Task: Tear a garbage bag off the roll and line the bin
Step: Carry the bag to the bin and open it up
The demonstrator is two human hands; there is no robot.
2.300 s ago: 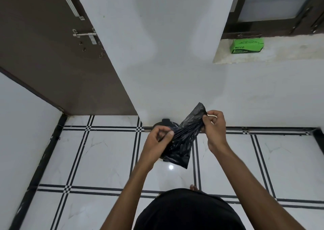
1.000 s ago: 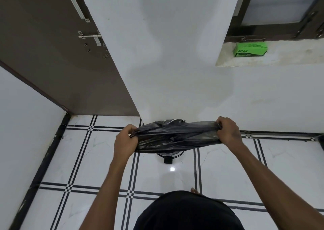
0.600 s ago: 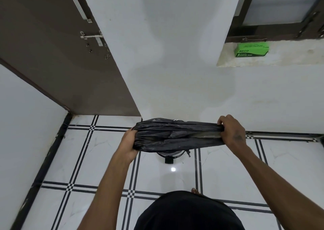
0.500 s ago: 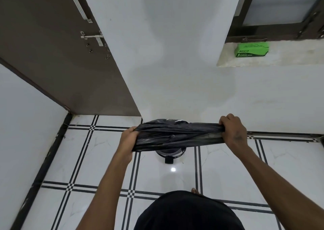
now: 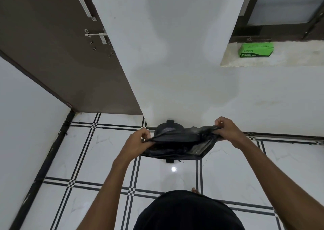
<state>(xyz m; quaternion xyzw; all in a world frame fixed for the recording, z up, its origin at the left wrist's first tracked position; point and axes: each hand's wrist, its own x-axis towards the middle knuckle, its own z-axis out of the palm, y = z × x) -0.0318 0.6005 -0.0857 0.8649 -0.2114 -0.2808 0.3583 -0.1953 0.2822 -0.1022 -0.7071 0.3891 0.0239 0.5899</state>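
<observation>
A black garbage bag (image 5: 180,146) is stretched between my hands above the floor, its mouth partly parted. My left hand (image 5: 138,141) pinches its left edge and my right hand (image 5: 226,129) pinches its right edge. Behind and below the bag stands a black bin (image 5: 169,127) against the white wall, mostly hidden by the bag; only its back rim and lid hinge show. A green box of garbage bags (image 5: 255,49) lies on the window ledge at upper right.
A brown door (image 5: 57,54) with a bolt stands open at the left. White walls close in at left and ahead. The floor (image 5: 98,152) is white tile with black lines. My dark clothing fills the bottom centre.
The bag has dropped lower and opened a little; before it was a taut flat band. The bin's back rim now shows above the bag.
</observation>
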